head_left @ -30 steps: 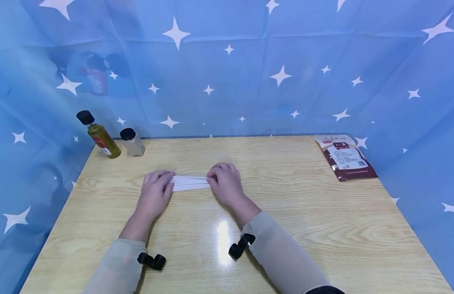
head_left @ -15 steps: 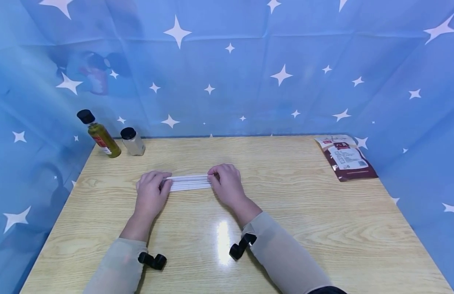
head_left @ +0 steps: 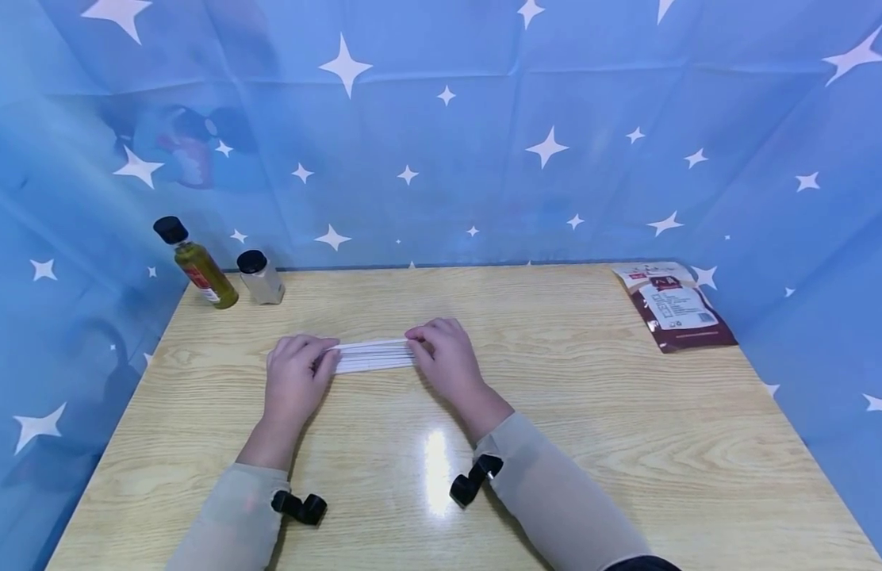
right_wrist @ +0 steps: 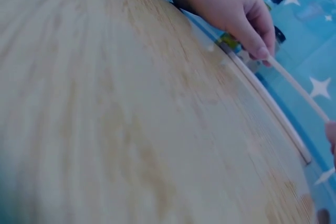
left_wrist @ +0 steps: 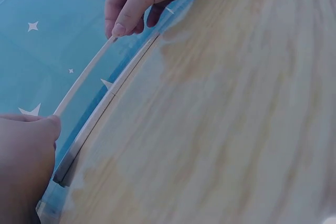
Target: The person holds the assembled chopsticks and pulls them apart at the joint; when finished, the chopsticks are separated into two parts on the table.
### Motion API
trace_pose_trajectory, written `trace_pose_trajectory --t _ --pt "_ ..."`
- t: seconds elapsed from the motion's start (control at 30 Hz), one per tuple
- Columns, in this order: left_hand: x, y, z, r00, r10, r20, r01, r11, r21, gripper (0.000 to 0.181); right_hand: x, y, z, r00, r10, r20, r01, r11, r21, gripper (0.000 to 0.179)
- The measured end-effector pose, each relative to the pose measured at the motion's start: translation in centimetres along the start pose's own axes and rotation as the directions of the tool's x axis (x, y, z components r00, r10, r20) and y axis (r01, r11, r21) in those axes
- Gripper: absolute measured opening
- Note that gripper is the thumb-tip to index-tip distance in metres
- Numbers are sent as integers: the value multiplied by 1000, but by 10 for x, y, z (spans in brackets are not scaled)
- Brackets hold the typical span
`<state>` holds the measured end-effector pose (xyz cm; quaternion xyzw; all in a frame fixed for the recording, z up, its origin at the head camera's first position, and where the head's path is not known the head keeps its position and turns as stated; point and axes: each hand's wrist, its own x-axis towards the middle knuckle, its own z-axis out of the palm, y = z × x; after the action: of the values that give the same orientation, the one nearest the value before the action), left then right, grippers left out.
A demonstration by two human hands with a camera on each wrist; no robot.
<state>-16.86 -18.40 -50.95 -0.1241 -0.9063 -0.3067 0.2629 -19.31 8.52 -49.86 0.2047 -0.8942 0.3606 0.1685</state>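
A slim white strip (left_wrist: 84, 74) spans my two hands, raised above the table in both wrist views. My left hand (head_left: 294, 377) pinches its left end between thumb and fingers. At the other end my right hand (head_left: 448, 361) pinches it with thumb and fingertips. Below it on the table lies a flat row of white strips (head_left: 373, 361), side by side with dark lines between them. From the left wrist camera the row (left_wrist: 100, 114) appears as one thin pale band, dark at its near end. The hands cover both ends of the row in the head view.
Upright at the back left of the wooden table (head_left: 591, 412) are an oil bottle (head_left: 205, 274) with a black cap and a small black-lidded jar (head_left: 262, 281). A brown and white food pouch (head_left: 673, 307) lies at the back right. A blue starry cloth (head_left: 469, 182) hangs behind.
My left hand has shifted slightly left, then a little back right. The white strips, narrowing toward the right a second ago, now look more parallel. My right hand has hardly moved.
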Motion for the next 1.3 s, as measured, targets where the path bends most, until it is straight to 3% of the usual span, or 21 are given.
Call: trace_pose_trajectory --t 0.23,0.57,0.8,1.07,1.3 --pt "2 5 0 999 35 -11 -34 998 57 19 0 4 -5 999 -41 -13 40 997 -60 9" --pt "9 17 13 989 138 -43 -134 987 85 21 -5 7 -12 995 -7 -102 2 999 -52 11" --pt "12 27 20 989 142 -30 -137 982 132 24 -7 14 -18 992 2 -127 -6 999 -31 14" --pt "16 41 33 990 143 -15 -141 984 113 24 -13 24 -29 991 57 -122 -60 998 -22 17" --pt "21 57 51 983 182 -18 -180 979 97 24 -22 37 -46 986 78 -147 -82 996 -21 18"
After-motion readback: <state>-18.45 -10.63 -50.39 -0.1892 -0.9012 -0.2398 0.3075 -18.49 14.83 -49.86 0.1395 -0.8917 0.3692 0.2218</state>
